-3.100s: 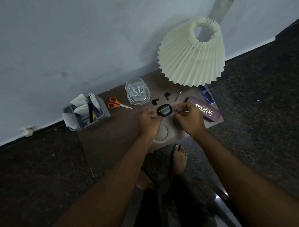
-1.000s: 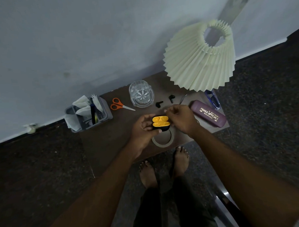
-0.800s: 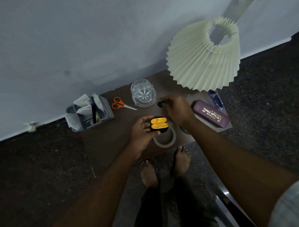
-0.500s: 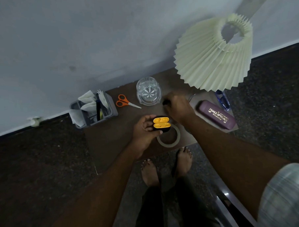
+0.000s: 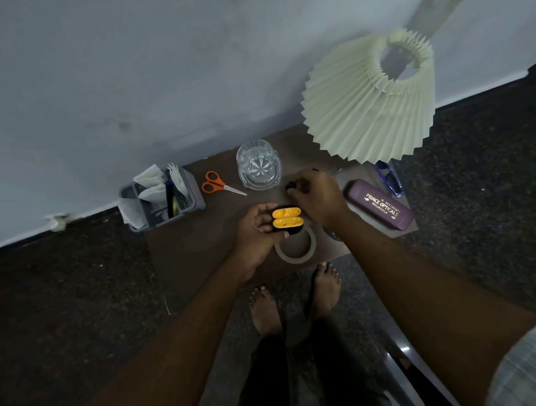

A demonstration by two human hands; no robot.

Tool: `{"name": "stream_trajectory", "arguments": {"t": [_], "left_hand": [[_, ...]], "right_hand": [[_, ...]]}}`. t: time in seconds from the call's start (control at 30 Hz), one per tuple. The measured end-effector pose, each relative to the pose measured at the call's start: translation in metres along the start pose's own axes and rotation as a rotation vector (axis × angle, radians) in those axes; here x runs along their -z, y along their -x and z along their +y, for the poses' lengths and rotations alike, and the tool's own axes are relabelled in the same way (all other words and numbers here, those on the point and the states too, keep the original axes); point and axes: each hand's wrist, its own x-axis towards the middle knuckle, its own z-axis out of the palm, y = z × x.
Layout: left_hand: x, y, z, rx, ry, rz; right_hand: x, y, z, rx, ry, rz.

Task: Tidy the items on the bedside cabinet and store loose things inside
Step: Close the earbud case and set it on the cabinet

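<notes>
- A low brown table is set against a pale, lightly marked wall; a dark speckled floor lies around it. Light is dim.
- At the table's far right a cream pleated lamp shade is seen from above, tilted in view.
- Along the back edge, from left: a grey organiser stuffed with white papers and a dark pen, orange-handled scissors lying flat, and a clear ribbed glass upright.
- A purple spectacle case printed "PRINCE OPTICALS" lies near the right edge, with blue glasses just behind it.
- A tape roll lies flat near the front edge.
- Bare feet are seen on the floor in front of the table.
- The earbud case is held above the table, just over the tape roll. It is black outside and hinged open, and two yellow moulded halves are shown, both hollows unfilled.
- The left hand is wrapped around the case: its fingers are curled behind it and the thumb is pressed on the near edge.
- The right hand is lowered to the table beside the glass, fingers curled; a small black earbud is pinched at the fingertips.
</notes>
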Motion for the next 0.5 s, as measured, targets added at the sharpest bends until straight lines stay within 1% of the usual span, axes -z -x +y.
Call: {"name": "stream_trajectory", "arguments": {"t": [0.13, 0.23, 0.37, 0.5], "left_hand": [[-0.006, 0.000, 0.008, -0.022, 0.011, -0.011], [-0.011, -0.001, 0.012, -0.037, 0.031, -0.005], [-0.019, -0.003, 0.018, -0.054, 0.057, 0.019], [-0.028, -0.004, 0.024, -0.086, 0.045, 0.029]], "right_hand": [[0.012, 0.012, 0.001, -0.066, -0.224, 0.029], [0.022, 0.022, -0.002, -0.071, -0.327, 0.006], [0.030, 0.035, -0.009, -0.081, -0.353, -0.047], [0.033, 0.042, -0.009, -0.034, -0.330, -0.077]]}}
